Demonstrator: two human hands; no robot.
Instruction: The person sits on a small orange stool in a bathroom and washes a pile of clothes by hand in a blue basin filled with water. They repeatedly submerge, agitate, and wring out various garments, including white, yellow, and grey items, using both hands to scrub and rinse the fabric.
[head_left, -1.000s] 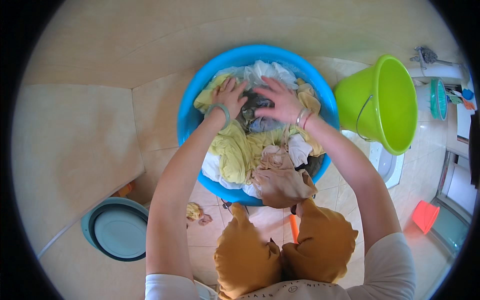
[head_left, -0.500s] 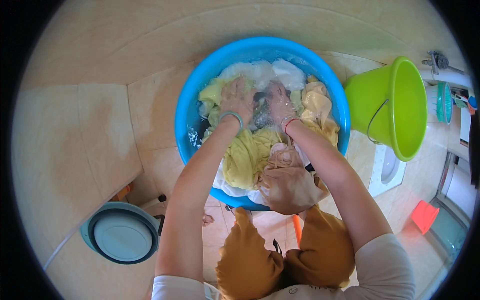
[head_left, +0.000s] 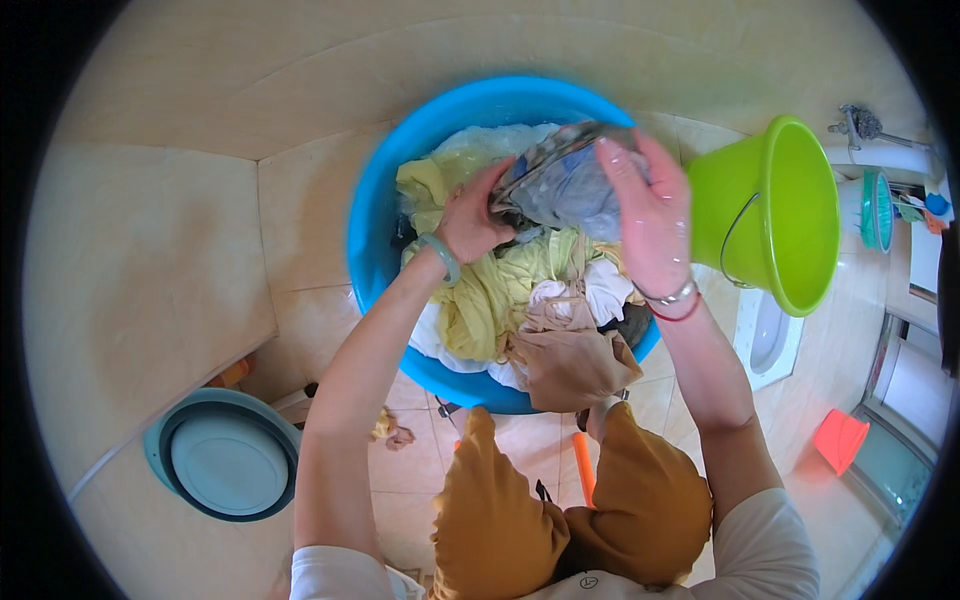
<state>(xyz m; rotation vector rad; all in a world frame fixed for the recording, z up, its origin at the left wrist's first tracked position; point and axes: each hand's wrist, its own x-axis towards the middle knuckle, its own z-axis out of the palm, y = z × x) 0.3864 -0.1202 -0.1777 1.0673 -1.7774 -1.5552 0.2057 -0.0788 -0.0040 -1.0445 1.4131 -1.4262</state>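
Observation:
A wet grey-blue cloth [head_left: 572, 192] with a dark patterned edge is stretched above the blue basin [head_left: 372, 190]. My left hand [head_left: 474, 214] has closed on its left side, fingers curled round the dark edge. At the other side my right hand [head_left: 655, 212] grips it, thumb toward me and fingers partly behind; suds cling to the skin. Under the cloth lies a heap of wet laundry: a yellow-green garment [head_left: 478, 310], a tan cloth [head_left: 575, 365] draped over the near rim, a small white cloth [head_left: 606, 291] and a dark piece [head_left: 632, 325]. Foamy water shows at the far side.
A lime-green bucket [head_left: 745, 210] with a wire handle lies tilted right of the basin, near a white floor fixture [head_left: 768, 335]. A grey-green folding basin [head_left: 228, 455] leans by the left wall. Farther right are a tap [head_left: 860, 125] and an orange-red container [head_left: 840, 440].
Both hands have come up out of the water, lifting the grey-blue cloth above the heap. My right hand has moved right, away from the left.

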